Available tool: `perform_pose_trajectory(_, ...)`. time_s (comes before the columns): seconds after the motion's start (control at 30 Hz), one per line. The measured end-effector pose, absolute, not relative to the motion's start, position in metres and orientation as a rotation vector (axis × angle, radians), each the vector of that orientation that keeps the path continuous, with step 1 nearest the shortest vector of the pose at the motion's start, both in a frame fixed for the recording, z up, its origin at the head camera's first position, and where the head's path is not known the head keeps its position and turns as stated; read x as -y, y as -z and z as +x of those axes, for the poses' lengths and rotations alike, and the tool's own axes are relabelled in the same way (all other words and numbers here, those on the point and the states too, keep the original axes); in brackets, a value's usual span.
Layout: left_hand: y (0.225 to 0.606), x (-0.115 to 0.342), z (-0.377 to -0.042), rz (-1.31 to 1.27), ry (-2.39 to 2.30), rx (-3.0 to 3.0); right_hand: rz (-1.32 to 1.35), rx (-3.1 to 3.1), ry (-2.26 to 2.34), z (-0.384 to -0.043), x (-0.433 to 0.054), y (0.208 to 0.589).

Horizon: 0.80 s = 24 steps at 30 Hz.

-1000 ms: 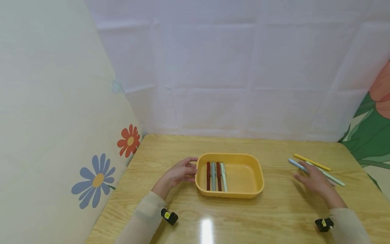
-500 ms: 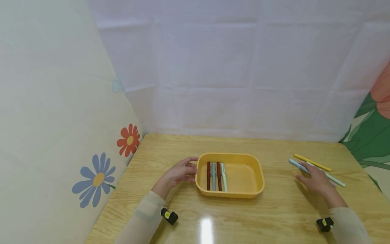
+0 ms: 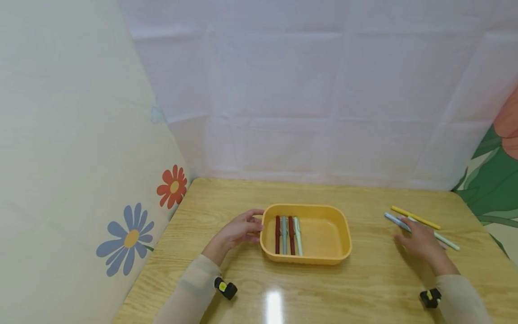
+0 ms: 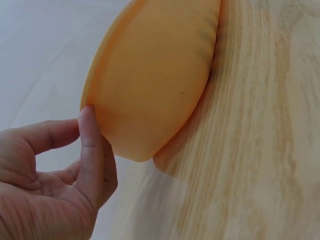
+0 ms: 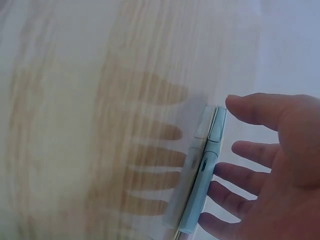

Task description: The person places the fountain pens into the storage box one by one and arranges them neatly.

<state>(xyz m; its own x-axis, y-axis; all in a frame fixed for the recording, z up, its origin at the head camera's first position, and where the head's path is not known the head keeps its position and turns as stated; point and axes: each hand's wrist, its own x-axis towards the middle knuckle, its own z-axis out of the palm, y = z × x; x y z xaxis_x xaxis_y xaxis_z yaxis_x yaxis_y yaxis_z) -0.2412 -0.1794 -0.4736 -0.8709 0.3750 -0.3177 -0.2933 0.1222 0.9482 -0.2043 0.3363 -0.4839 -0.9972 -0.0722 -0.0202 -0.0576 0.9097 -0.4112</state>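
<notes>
Four pens lie side by side in the left part of the tray, and its right part has room for more. My left hand holds the tray lightly by the rim at its left end, finger and thumb tips together there, though how firmly I press doesn't show. Well to the right on the table lie the loose ones: a yellow pen farthest off, with a blue pen and a light green pen partly under my right hand. That hand is grasping nothing: its fingers are stretched out and spread, fingertips right at the edge of a pale pen in the right wrist view, and I can't tell whether the whitish shape beside it is a second pen or a reflection. I judge the step in hand to be picking up a loose pen while steadying the tray. To my mind, the next move calls for bringing thumb and fingers together on just one pen without rolling its neighbours. Against a second ago, little differs: the tray, its four pens and my left hand look unchanged, and my right thumb is only slightly closer to the loose pens.
</notes>
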Motion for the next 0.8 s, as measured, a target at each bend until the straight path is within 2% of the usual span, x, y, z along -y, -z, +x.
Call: perform_pose_trajectory(0.8,0.4723,0.1790,-0.2403,0.086,-1.807,-1.902,-0.180,-3.091,0.652,-0.2101,-0.3357,0.4854)
